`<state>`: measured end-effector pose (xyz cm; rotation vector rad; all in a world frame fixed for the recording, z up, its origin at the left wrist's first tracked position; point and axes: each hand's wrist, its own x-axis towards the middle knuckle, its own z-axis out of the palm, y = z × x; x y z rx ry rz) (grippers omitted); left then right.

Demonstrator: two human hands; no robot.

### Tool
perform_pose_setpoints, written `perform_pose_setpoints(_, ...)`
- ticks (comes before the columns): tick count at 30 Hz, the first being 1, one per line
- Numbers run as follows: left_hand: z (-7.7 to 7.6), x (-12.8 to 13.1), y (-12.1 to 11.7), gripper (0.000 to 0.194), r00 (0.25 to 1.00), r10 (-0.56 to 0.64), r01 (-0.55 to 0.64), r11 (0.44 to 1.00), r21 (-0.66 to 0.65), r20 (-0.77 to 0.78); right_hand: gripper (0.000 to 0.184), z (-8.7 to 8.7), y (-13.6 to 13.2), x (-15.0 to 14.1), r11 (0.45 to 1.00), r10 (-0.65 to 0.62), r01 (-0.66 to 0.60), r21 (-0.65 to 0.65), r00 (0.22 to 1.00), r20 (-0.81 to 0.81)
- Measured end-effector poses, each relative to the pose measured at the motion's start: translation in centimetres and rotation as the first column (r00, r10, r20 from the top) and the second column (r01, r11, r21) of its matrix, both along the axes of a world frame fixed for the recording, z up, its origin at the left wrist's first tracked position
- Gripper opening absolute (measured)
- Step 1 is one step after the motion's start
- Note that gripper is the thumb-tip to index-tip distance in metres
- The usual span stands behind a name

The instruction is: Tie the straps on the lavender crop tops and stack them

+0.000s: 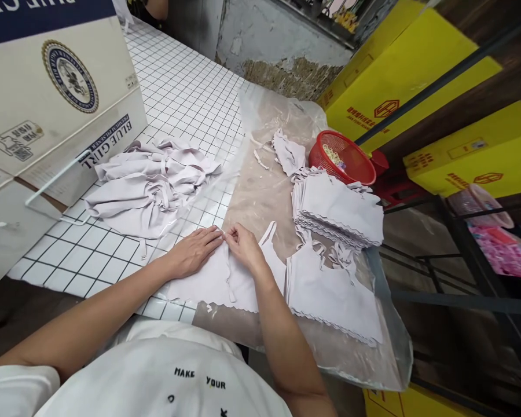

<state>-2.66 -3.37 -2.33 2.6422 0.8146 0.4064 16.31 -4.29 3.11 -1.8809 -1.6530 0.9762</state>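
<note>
A pale lilac camisole top (243, 286) with thin straps and a wavy hem lies flat in front of me. My left hand (195, 250) rests flat on its left part, fingers stretched out toward the neckline. Close to those fingertips, my right hand (243, 243) pinches the top's upper edge or strap; the exact spot is hidden by the fingers. A loose strap hangs down the middle of the cloth. Just right of it lies a stack of similar tops (332, 286), with a thicker folded stack (341, 208) behind.
A crumpled garment heap (151, 179) lies left, by a large carton (65, 98). A red basket (342, 156) with small pale items stands behind the stacks. Plastic sheeting (260, 191) covers part of the checked table (178, 63). Yellow boxes (399, 87) and a metal rack stand right.
</note>
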Motion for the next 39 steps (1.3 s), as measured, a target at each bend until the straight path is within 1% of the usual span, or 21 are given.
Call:
perform_pose_setpoints(2,0.1,0.0,0.0,0.045,1.000,0.002,-0.002,1.000,0.007,-0.001,0.009,0.0,-0.3,0.3,0.996,-0.071,0.062,-0.059,0.983,-0.169)
perform_pose_setpoints(3,0.1,0.0,0.0,0.045,1.000,0.002,-0.002,1.000,0.008,-0.001,0.010,0.0,-0.3,0.4,0.990,-0.121,0.098,-0.098,0.958,-0.261)
perform_pose_setpoints(5,0.2,0.1,0.0,0.044,1.000,0.000,0.000,1.000,0.009,-0.006,0.017,0.1,-0.2,0.5,0.965,-0.220,0.131,-0.228,0.875,-0.431)
perform_pose_setpoints(7,0.2,0.1,0.1,0.043,1.000,-0.005,0.005,1.000,0.010,-0.010,0.025,0.3,0.0,0.7,0.919,-0.304,0.084,-0.384,0.773,-0.557)
perform_pose_setpoints(9,0.2,0.1,0.1,0.043,1.000,-0.003,0.003,1.000,0.012,-0.008,0.032,0.7,0.0,0.8,0.871,-0.353,0.004,-0.491,0.700,-0.621)
perform_pose_setpoints(10,0.2,0.1,0.1,0.044,1.000,-0.003,0.003,1.000,0.013,-0.005,0.035,0.9,-0.1,0.9,0.855,-0.367,-0.022,-0.518,0.681,-0.634)
perform_pose_setpoints(12,0.2,0.1,0.1,0.045,1.000,-0.007,0.007,1.000,0.014,-0.001,0.038,1.2,-0.5,1.1,0.841,-0.375,-0.039,-0.540,0.676,-0.634)
perform_pose_setpoints(14,0.1,0.1,0.1,0.045,1.000,-0.009,0.009,1.000,0.012,-0.003,0.041,1.3,-1.3,1.3,0.840,-0.361,-0.036,-0.542,0.708,-0.606)
perform_pose_setpoints(16,0.1,0.1,0.1,0.043,1.000,-0.002,0.002,1.000,0.001,-0.003,0.039,1.5,-2.5,1.5,0.868,-0.306,-0.008,-0.496,0.778,-0.548)
perform_pose_setpoints(18,0.1,0.1,0.1,0.043,1.000,0.002,-0.002,1.000,-0.013,0.001,0.033,1.8,-4.1,1.5,0.927,-0.191,0.018,-0.375,0.883,-0.430)
perform_pose_setpoints(20,0.1,0.0,0.1,0.042,1.000,-0.001,0.002,1.000,-0.024,0.010,0.029,2.4,-5.9,1.2,0.977,-0.065,0.018,-0.215,0.976,-0.210)
perform_pose_setpoints(21,0.2,0.0,0.2,0.042,1.000,-0.005,0.005,1.000,-0.026,0.019,0.027,2.8,-6.7,0.9,0.988,-0.015,0.004,-0.151,0.997,-0.072)
perform_pose_setpoints(23,0.3,0.1,0.2,0.041,0.998,-0.013,0.014,1.000,-0.025,0.058,0.024,3.3,-8.0,0.1,0.997,0.044,-0.030,-0.070,0.979,0.200)
perform_pose_setpoints(25,0.9,0.2,0.2,0.039,0.993,-0.010,0.013,1.000,-0.022,0.120,0.022,3.6,-8.6,-0.7,0.997,0.071,-0.068,-0.023,0.914,0.399)
perform_pose_setpoints(27,1.8,0.3,0.0,0.036,0.985,0.047,-0.042,0.999,-0.030,0.165,0.023,3.6,-8.7,-1.4,0.995,0.082,-0.098,0.004,0.853,0.516)
perform_pose_setpoints(29,3.1,0.4,-0.4,0.034,0.971,0.173,-0.163,0.984,-0.070,0.163,0.023,3.3,-8.3,-1.9,0.993,0.074,-0.114,0.032,0.810,0.582)
perform_pose_setpoints(31,4.5,0.5,-1.0,0.036,0.942,0.313,-0.289,0.941,-0.177,0.120,0.023,3.0,-8.0,-2.3,0.989,0.048,-0.122,0.078,0.782,0.622)
perform_pose_setpoints(33,5.7,0.7,-1.7,0.043,0.918,0.392,-0.341,0.861,-0.378,0.065,0.023,2.7,-7.8,-2.6,0.982,0.027,-0.141,0.124,0.760,0.649)
perform_pose_setpoints(36,6.6,1.1,-2.5,0.049,0.894,0.445,-0.284,0.666,-0.689,0.061,0.022,2.4,-8.2,-3.2,0.969,0.017,-0.179,0.168,0.731,0.682)
perform_pose_setpoints(38,6.5,1.4,-2.5,0.048,0.853,0.511,-0.221,0.541,-0.812,0.108,0.021,2.3,-8.6,-3.4,0.961,0.016,-0.202,0.190,0.725,0.689)
perform_pose_setpoints(39,6.2,1.5,-2.5,0.047,0.829,0.544,-0.188,0.492,-0.850,0.132,0.021,2.3,-8.8,-3.5,0.957,0.022,-0.214,0.198,0.731,0.682)
